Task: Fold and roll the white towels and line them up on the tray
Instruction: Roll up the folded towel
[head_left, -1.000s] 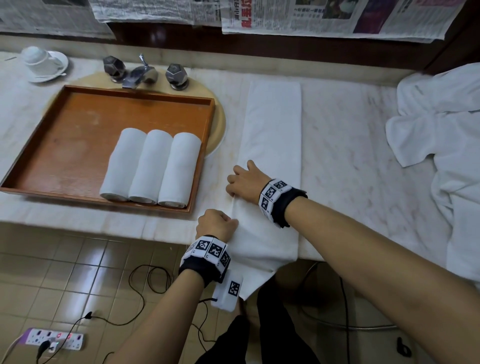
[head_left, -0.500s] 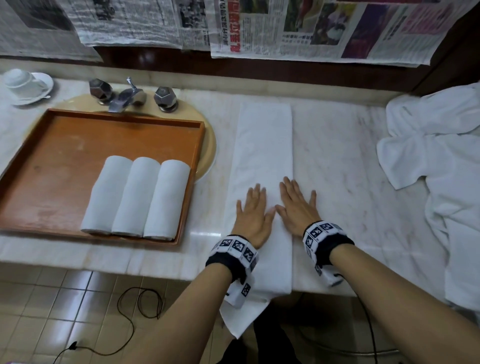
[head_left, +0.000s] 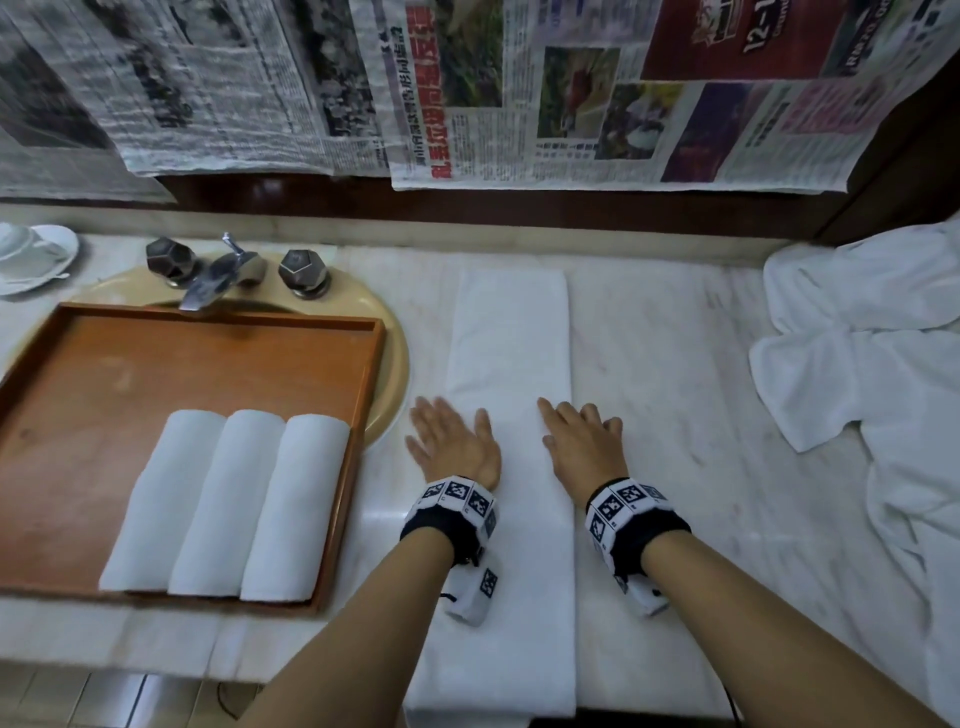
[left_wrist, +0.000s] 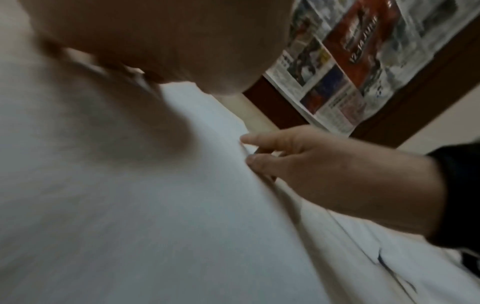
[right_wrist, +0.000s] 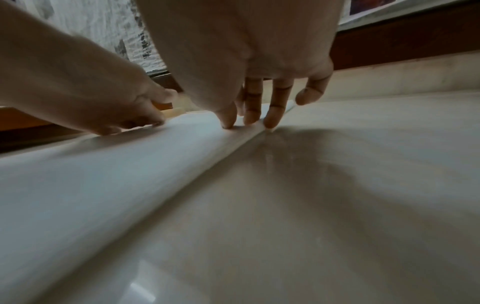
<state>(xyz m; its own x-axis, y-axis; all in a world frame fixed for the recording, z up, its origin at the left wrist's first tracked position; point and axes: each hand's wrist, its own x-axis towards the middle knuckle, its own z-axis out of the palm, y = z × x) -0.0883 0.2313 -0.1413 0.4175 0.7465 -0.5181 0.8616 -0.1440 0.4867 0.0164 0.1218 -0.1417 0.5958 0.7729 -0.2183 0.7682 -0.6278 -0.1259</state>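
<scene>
A white towel (head_left: 509, 332), folded into a long narrow strip, lies on the marble counter and runs from the back wall to the front edge. My left hand (head_left: 452, 441) lies flat with straight fingers on the strip's left edge. My right hand (head_left: 579, 441) lies flat on its right edge, fingertips (right_wrist: 270, 121) touching the fold. The strip also fills the wrist views (left_wrist: 182, 205) (right_wrist: 103, 174). Three rolled white towels (head_left: 228, 504) lie side by side in the front right part of the wooden tray (head_left: 171, 353).
The tray sits over a sink with a metal tap (head_left: 223, 270). A cup and saucer (head_left: 31, 254) stand at the far left. A heap of loose white towels (head_left: 872, 374) covers the counter's right side. Newspaper (head_left: 467, 93) hangs on the back wall.
A second ago my hands were curled at the towel's left edge near the counter front. They then flattened side by side on the strip and have now spread apart to its two edges.
</scene>
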